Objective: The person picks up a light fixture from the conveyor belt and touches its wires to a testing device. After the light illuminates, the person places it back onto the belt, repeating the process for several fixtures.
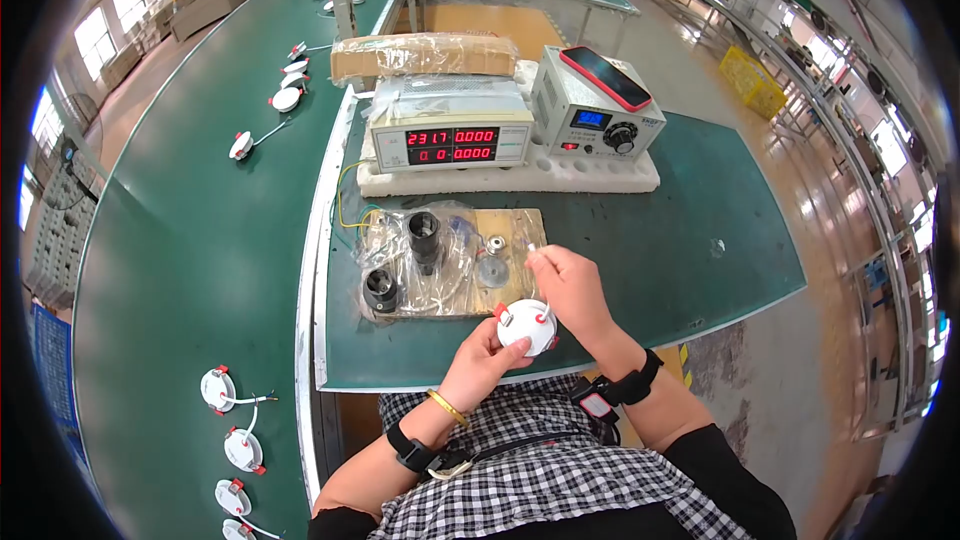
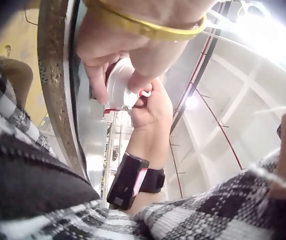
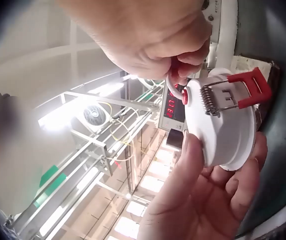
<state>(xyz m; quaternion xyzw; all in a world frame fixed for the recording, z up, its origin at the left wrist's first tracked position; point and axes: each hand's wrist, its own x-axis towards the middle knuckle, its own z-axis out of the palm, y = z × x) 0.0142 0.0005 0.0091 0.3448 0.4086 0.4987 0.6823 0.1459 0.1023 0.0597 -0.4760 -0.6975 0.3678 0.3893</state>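
A round white lamp (image 1: 526, 329) with red spring clips is gripped at its rim by the left hand (image 1: 478, 365), near the table's front edge. Its white cable leaves a red grommet, and the right hand (image 1: 573, 292) pinches that cable just above and to the right. In the right wrist view the lamp (image 3: 220, 120) shows its coil spring and red clip, with the left thumb on its side. The cable's end is hidden in the right fingers there. Beyond the hands lies a wooden board (image 1: 462, 310) with two black sockets (image 1: 424, 233) under clear film.
Behind the board, a power meter (image 1: 452, 143) with red digits and a grey regulator box (image 1: 590, 115) carrying a phone (image 1: 605, 77) stand on white foam (image 1: 600, 177). On the green surface (image 1: 180, 270) at the left lie several similar lamps (image 1: 243, 449) with cables.
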